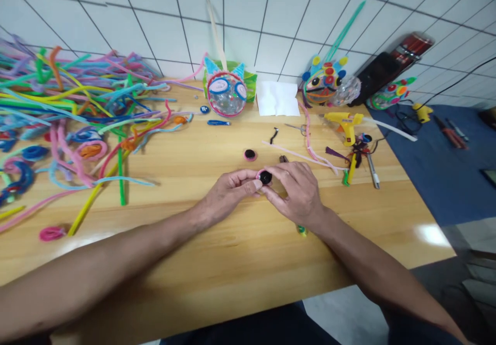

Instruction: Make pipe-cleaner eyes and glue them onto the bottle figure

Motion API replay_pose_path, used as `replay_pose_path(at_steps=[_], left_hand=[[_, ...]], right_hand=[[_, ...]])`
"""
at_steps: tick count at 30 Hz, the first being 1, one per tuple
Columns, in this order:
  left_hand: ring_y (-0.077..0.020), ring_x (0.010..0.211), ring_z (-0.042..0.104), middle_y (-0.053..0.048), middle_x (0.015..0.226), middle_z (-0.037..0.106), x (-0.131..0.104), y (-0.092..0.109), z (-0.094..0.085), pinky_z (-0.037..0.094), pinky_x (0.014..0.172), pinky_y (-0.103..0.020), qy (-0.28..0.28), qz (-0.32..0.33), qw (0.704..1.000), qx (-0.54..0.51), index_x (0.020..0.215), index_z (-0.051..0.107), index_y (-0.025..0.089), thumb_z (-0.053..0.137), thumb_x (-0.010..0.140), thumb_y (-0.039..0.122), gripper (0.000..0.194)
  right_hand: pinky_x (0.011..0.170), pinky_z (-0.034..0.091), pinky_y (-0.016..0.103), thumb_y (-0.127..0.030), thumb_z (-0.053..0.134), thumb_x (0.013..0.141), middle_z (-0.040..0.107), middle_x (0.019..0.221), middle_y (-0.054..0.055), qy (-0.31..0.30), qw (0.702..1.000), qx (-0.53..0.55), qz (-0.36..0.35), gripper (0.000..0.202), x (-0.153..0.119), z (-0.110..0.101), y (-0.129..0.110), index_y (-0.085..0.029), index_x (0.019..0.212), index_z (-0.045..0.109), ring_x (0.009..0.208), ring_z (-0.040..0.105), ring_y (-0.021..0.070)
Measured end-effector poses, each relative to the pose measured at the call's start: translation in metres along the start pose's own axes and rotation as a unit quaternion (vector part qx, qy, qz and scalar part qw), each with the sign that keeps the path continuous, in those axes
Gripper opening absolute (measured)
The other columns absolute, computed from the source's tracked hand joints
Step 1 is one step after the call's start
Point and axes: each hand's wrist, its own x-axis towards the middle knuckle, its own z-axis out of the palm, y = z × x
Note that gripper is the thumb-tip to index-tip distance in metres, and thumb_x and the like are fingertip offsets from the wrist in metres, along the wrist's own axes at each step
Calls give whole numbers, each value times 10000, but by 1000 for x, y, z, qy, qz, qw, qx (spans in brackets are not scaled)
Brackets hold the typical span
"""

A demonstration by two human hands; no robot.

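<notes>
Between the fingertips of both hands is a small black disc with a pink pipe-cleaner rim (265, 177). My left hand (234, 189) pinches its left edge with thumb and fingers. From the other side, my right hand (296, 190) closes on it with thumb and forefinger. A similar black disc with a pink rim (250, 155) lies on the table just beyond my hands. Partly hidden under my right hand is a tool; its dark tip (284, 159) and green end (301, 230) stick out.
Pipe cleaners (77, 102) are heaped at the left. Decorated clear lanterns (227, 94) stand by the tiled wall, near white paper (277, 98). A yellow glue gun (346, 124), scissors (296, 127), a pen (373, 171) and a blue cutter (219, 123) lie on the wooden table (217, 262).
</notes>
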Motion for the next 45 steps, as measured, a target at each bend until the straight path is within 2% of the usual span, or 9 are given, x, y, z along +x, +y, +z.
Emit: replay_pose_path(at_steps=[10, 16, 22, 26, 31, 35, 39, 42, 45], left_hand=[[-196, 958, 721, -64, 1047, 811, -4, -3, 3, 552, 968, -341, 17, 31, 999, 40, 1084, 811, 173, 818, 887, 496, 378], [-227, 1078, 715, -85, 1131, 803, -5, 8, 1, 536, 1033, -363, 158, 141, 971, 110, 1116, 764, 184, 710, 971, 473, 327], [-214, 1065, 702, -79, 1108, 788, 2, 15, -11, 532, 1010, -359, 204, 171, 955, 129, 1121, 723, 182, 682, 978, 471, 325], [-199, 987, 687, -66, 1072, 787, 6, 14, -17, 536, 955, -345, 232, 180, 947, 130, 1112, 724, 194, 704, 950, 493, 341], [-184, 934, 672, -56, 1049, 785, 10, 12, -22, 535, 912, -336, 249, 184, 941, 138, 1101, 739, 198, 714, 937, 452, 303], [-180, 858, 664, -48, 1009, 779, 8, 6, -24, 537, 833, -339, 219, 189, 924, 249, 1090, 740, 206, 680, 969, 406, 241], [-231, 996, 699, -85, 1121, 788, 4, -2, -21, 554, 917, -409, 122, 273, 854, 426, 1142, 724, 216, 650, 1005, 320, 187], [-284, 1190, 690, -125, 1272, 767, 4, -7, -19, 537, 1037, -487, 67, 307, 798, 514, 1254, 675, 213, 657, 1017, 277, 246], [-306, 1240, 669, -144, 1346, 743, 4, -11, -18, 527, 1068, -518, 28, 294, 770, 565, 1374, 607, 193, 675, 987, 236, 395]], right_hand=[[788, 545, 424, -227, 722, 964, 783, 1013, 93, 11, 1000, 19, 7, 239, 2, 1, -1, -221, 1197, 670, 913, 717, 266], [794, 508, 411, -218, 714, 957, 763, 961, 63, -45, 999, 30, -1, 111, 3, 5, -4, -228, 1063, 686, 884, 677, 242], [853, 500, 451, -316, 726, 987, 775, 1049, 98, -134, 991, -5, -16, 180, 2, 8, -6, -187, 1112, 724, 948, 655, 274], [853, 516, 441, -297, 649, 1045, 780, 1074, 109, -53, 998, 28, -3, 220, 0, -1, 5, -181, 1219, 714, 970, 682, 265], [849, 546, 401, -226, 648, 1042, 782, 979, 69, 21, 997, 68, 32, 106, -3, -4, 21, -216, 1106, 731, 938, 718, 232], [782, 512, 384, -223, 652, 1044, 754, 827, 26, 20, 996, 74, 40, 135, -4, -1, 25, -230, 921, 709, 804, 690, 204], [731, 476, 381, -272, 696, 1023, 697, 721, 4, 32, 995, 77, 53, 237, -6, -1, 27, -239, 792, 659, 710, 637, 194], [751, 508, 386, -264, 706, 1007, 732, 807, 25, 40, 992, 95, 68, 113, -8, -1, 29, -240, 897, 693, 769, 668, 210], [779, 550, 397, -243, 696, 999, 763, 943, 60, 52, 989, 104, 96, 77, -9, 1, 31, -236, 1074, 711, 834, 697, 224]])
